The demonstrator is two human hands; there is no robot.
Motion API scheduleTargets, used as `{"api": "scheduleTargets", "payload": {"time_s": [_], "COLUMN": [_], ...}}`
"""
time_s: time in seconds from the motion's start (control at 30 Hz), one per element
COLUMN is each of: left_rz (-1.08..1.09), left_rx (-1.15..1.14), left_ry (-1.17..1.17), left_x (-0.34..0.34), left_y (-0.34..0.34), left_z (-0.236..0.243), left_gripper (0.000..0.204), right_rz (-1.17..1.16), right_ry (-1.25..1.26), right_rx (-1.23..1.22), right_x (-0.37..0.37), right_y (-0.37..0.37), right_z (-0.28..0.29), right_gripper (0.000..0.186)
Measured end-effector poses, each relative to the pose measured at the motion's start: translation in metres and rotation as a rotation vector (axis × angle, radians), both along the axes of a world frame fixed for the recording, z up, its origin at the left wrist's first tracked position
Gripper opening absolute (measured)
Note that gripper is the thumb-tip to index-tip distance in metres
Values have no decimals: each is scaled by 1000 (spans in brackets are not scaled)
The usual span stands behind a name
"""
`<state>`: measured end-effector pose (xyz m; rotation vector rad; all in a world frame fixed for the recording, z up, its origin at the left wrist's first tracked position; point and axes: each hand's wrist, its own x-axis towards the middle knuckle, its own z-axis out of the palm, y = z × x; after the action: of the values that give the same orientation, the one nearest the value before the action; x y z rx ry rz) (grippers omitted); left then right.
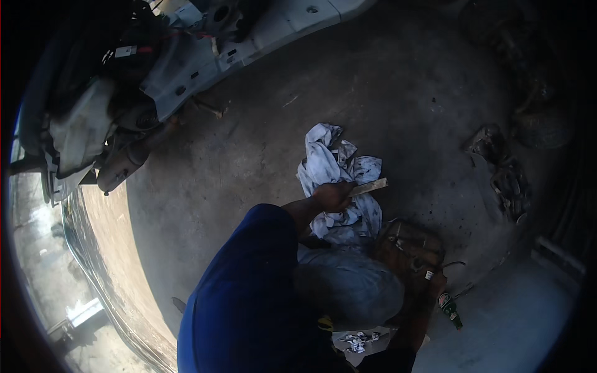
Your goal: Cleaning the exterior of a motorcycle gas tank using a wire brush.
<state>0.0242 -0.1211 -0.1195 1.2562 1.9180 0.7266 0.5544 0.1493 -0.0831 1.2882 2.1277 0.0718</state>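
Near the middle, my left hand [331, 196] is closed on a flat, pale strip [373, 185], held over a crumpled heap of stained white cloth [320, 158] on the concrete floor. Lower right, my right hand [435, 283] is at a dark brown, rusty tray-like thing [410, 239] with a small white-labelled item [429, 275] beside the fingers; their grip is too dim to make out. A green bottle [449, 311] lies just right of that hand. My bent knee [348, 286] in grey trousers sits between my hands.
A motorbike with loose grey panels [186, 74] and an exhaust [121, 168] fills the upper left. Dark metal parts [504, 180] lie at the right, near a tyre-like shape [538, 127]. The sunlit floor edge [112, 248] runs down the left.
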Motion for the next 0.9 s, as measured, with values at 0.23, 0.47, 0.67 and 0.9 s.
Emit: {"api": "scheduleTargets", "payload": {"time_s": [0.23,0.47,0.67,0.9], "left_rz": [-36,-131,165,-524], "left_rx": [-96,-187,-279,-493], "left_ry": [189,288,-775,-225], "left_x": [-2,12,-73,-53], "left_y": [9,30,54,113], "left_z": [-9,-15,-110,-103], "left_gripper": [54,49,51,49], "right_rz": [-1099,-1045,-986,-1073], "right_ry": [375,583,894,1117], "right_rx": [157,155,545,794], "right_x": [-135,-124,-123,-98], "right_y": [-23,-38,-108,-259], "right_z": [99,115,156,215], "right_gripper": [79,66,53,49]}}
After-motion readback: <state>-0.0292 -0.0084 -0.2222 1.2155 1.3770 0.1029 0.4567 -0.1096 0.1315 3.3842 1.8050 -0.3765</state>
